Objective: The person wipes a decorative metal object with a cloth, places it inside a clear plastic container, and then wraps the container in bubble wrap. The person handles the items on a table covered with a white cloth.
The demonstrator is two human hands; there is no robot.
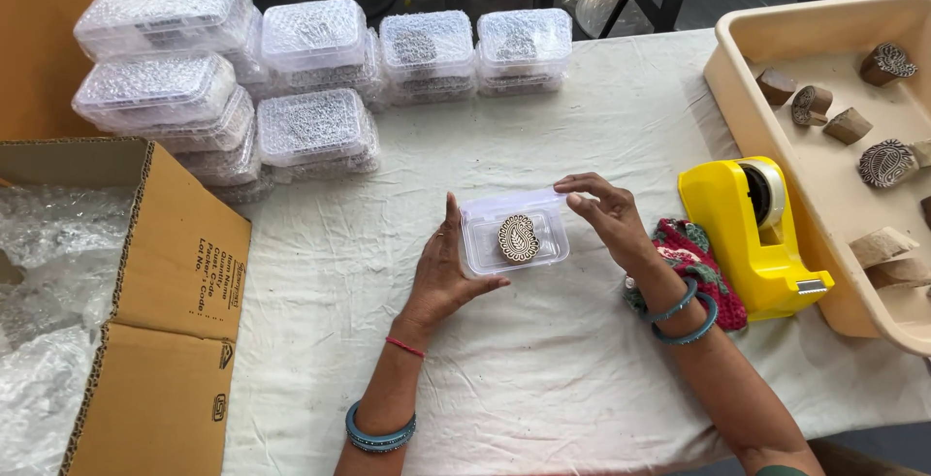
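— Along the left edge: open corrugated cardboard box (165, 340), flaps spread, crinkled bubble wrap (48, 272) inside. Just beyond, stacked clear plastic boxes (315, 127), each stuffed with bubble wrap, lined up along the far edge.

— And open room?

— Wide bare stretch of wrinkled off-white tablecloth (543, 379) between the forearms and toward the near edge; more free cloth between the stacks and the hands.

— At centre?

— Small clear plastic box (514, 234), rectangular, rounded corners, lid on, resting on the cloth. Inside, carved wooden printing block (519, 238), paisley shaped, pattern facing up.

— Left hand?

— Left hand (446, 277) open, fingers straight and together, palm pressed against the box's left side, thumb along its near edge. Red thread and blue bangles on that forearm.

— Right hand?

— Right hand (606, 214) half curled, fingertips pinching the box's far right corner at the lid. Blue bangles at the wrist.

— Further right?

— Red crocheted cloth (703, 268) under the wrist, then glossy yellow tape dispenser (752, 238) touching a beige plastic tray (766, 35) at the right edge, holding more carved wooden blocks (884, 163), well apart from the hands.
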